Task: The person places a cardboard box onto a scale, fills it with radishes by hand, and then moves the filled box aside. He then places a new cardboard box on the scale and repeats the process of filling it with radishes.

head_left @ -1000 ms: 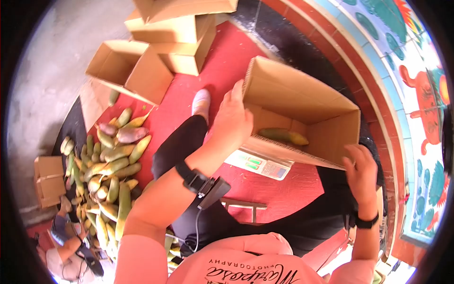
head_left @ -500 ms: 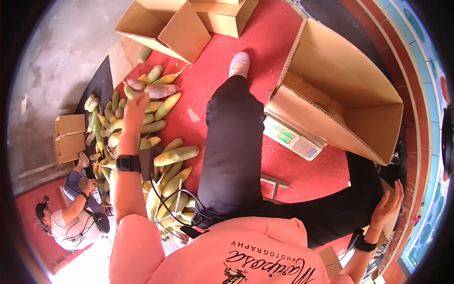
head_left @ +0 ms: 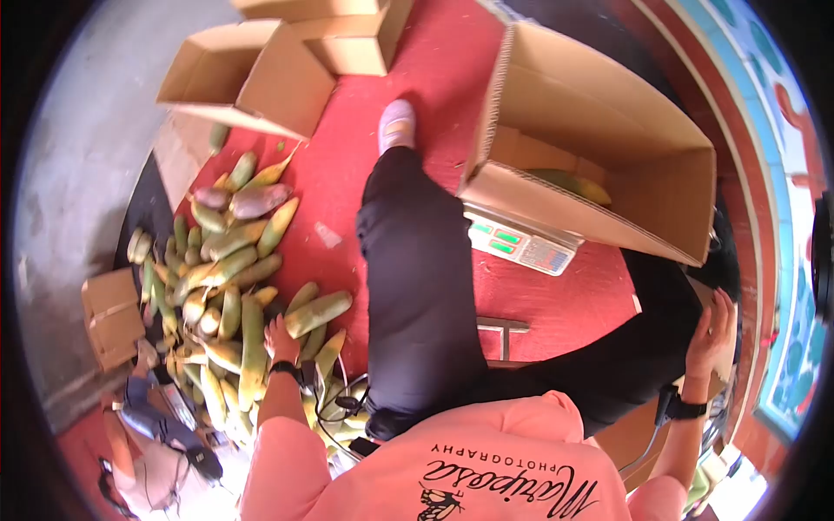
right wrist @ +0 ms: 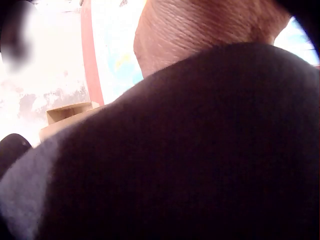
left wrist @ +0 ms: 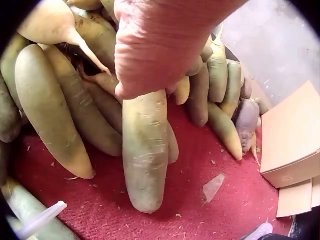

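My left hand (head_left: 281, 340) reaches down over a heap of green radishes (head_left: 230, 269) on the floor, fingers extended beside the end of a thick radish (head_left: 319, 314). In the left wrist view the hand (left wrist: 165, 45) overlaps the upper end of a pale green radish (left wrist: 145, 160); the fingertips are hidden there. My right hand (head_left: 712, 334) rests at my right knee with straight fingers, holding nothing. Dark trouser cloth (right wrist: 200, 150) fills most of the right wrist view below that hand (right wrist: 200, 35). A radish (head_left: 569, 184) lies inside the open cardboard box (head_left: 599, 113).
The box stands on a digital scale (head_left: 530, 247) with lit green displays. Another open carton (head_left: 234, 82) is beyond the heap, and a small box (head_left: 113, 317) sits at far left. Red carpet (head_left: 347, 191) covers the floor. A seated person (head_left: 156, 469) is at lower left.
My left hand has left the box edge, passed over the far part of the heap and come down nearer to me. My right hand has moved from the box to my knee.
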Available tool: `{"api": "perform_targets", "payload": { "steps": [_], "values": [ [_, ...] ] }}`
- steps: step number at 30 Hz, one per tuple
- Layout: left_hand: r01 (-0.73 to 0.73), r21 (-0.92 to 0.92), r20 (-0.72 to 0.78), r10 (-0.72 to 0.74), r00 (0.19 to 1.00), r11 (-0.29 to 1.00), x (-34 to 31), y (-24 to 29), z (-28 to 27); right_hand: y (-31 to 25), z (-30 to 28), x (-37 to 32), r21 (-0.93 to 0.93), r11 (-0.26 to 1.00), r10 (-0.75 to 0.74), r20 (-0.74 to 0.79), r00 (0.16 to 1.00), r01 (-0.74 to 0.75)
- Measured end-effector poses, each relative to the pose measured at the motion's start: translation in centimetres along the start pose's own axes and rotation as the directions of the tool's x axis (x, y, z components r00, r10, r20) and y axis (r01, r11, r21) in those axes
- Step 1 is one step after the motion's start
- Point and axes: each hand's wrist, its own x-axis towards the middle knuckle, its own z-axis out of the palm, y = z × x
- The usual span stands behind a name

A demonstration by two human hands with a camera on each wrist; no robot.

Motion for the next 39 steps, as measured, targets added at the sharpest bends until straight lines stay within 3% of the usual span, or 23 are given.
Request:
{"api": "perform_targets", "payload": {
  "steps": [4, 5, 7, 8, 11, 13, 15, 19, 21, 22, 24, 25, 27, 28, 30, 31, 32, 34, 35, 36, 37, 39],
  "values": [
    [0.009, 0.259, 0.04, -0.02, 0.999, 0.966, 0.3, 2.7, -2.0, -1.5, -0.3, 0.6, 0.022, 0.999, 0.029, -0.002, 1.0, -0.029],
    [0.0, 0.312, 0.194, -0.064, 0.979, 0.95, 0.2, 3.0, -2.7, -1.9, -0.4, 0.8, 0.019, 1.0, 0.017, -0.003, 1.0, -0.017],
    [-0.15, 0.324, 0.207, 0.085, 0.975, 0.934, 0.0, 1.9, -1.9, -2.9, -0.7, 0.8, 0.181, 0.983, 0.042, -0.03, 0.999, -0.036],
    [-0.12, 0.304, 0.265, 0.037, 0.964, 0.945, -0.6, 2.3, -2.4, -2.8, -0.4, 1.4, 0.031, 1.0, 0.0, -0.034, 0.999, 0.001],
    [-0.069, -0.078, 0.301, 0.09, 0.949, 0.995, -1.5, 1.3, -0.7, -3.6, -0.3, 2.1, 0.058, 0.998, -0.006, -0.072, 0.997, 0.01],
    [-0.121, -0.056, 0.17, 0.129, 0.977, 0.991, -2.5, 2.2, -1.3, -3.9, -0.4, 2.5, 0.066, 0.998, 0.006, -0.08, 0.997, -0.001],
    [0.118, -0.403, 0.35, 0.034, 0.936, 0.908, -1.2, 1.8, -1.1, -4.1, -0.5, 2.7, 0.08, 0.997, 0.019, -0.091, 0.996, -0.012],
    [0.091, -0.541, 0.26, 0.063, 0.963, 0.836, -2.2, 3.4, -6.4, -4.2, -0.7, 2.7, 0.114, 0.993, 0.003, -0.133, 0.991, 0.013],
    [0.008, -0.631, 0.097, 0.069, 0.993, 0.776, -1.3, 1.7, -7.8, -3.9, -0.8, 2.4, 0.14, 0.99, 0.002, -0.144, 0.99, 0.019],
    [-0.107, -0.536, -0.093, 0.067, 0.993, 0.837, -3.4, 3.7, -12.1, -3.9, -0.8, 2.3, 0.149, 0.989, 0.02, -0.153, 0.988, 0.003],
    [-0.216, -0.549, -0.213, 0.114, 0.97, 0.808, -4.9, 5.2, -17.9, -3.6, -1.0, 2.1, 0.16, 0.987, 0.026, -0.173, 0.985, 0.002],
    [-0.318, -0.502, -0.349, 0.148, 0.925, 0.804, -4.8, 5.9, -20.2, -3.4, -1.0, 2.0, 0.166, 0.986, 0.042, -0.18, 0.983, -0.011],
    [-0.364, -0.57, -0.385, 0.152, 0.91, 0.736, -8.6, 9.4, -27.5, -3.0, -1.0, 1.8, 0.205, 0.979, 0.047, -0.205, 0.978, -0.004],
    [-0.458, -0.626, -0.392, 0.252, 0.885, 0.631, -9.5, 10.5, -30.3, -2.8, -1.0, 1.7, 0.212, 0.977, 0.059, -0.211, 0.976, -0.013],
    [-0.694, -0.559, -0.577, 0.388, 0.718, 0.453, -11.1, 14.2, -34.5, -2.6, -0.9, 1.5, 0.221, 0.975, 0.071, -0.237, 0.969, -0.017],
    [-0.649, -0.621, -0.486, 0.435, 0.758, 0.439, -12.9, 16.4, -37.2, -2.5, -0.9, 1.4, 0.228, 0.973, 0.084, -0.243, 0.966, -0.027],
    [-0.722, -0.591, -0.529, 0.502, 0.684, 0.359, -13.8, 18.9, -38.8, -2.4, -0.9, 1.2, 0.235, 0.972, 0.092, -0.243, 0.966, -0.033],
    [-0.793, -0.511, -0.528, 0.607, 0.594, 0.331, -16.1, 23.9, -41.8, -2.2, -0.9, 1.0, 0.25, 0.967, 0.115, -0.253, 0.96, -0.05],
    [-0.781, -0.548, -0.49, 0.643, 0.589, 0.299, -16.3, 26.2, -42.5, -2.1, -0.8, 0.9, 0.254, 0.965, 0.128, -0.257, 0.958, -0.061],
    [-0.751, -0.61, -0.392, 0.728, 0.563, 0.252, -16.8, 28.8, -43.4, -1.9, -0.8, 0.7, 0.273, 0.96, 0.135, -0.265, 0.955, -0.06],
    [-0.651, -0.703, -0.263, 0.745, 0.613, 0.288, -17.0, 31.4, -44.0, -1.7, -0.8, 0.6, 0.29, 0.955, 0.141, -0.272, 0.952, -0.058],
    [-0.686, -0.638, -0.119, 0.834, 0.538, 0.351, -16.2, 37.1, -44.1, -1.4, -1.1, 0.4, 0.288, 0.955, 0.151, -0.281, 0.948, -0.067]
  ]
}}
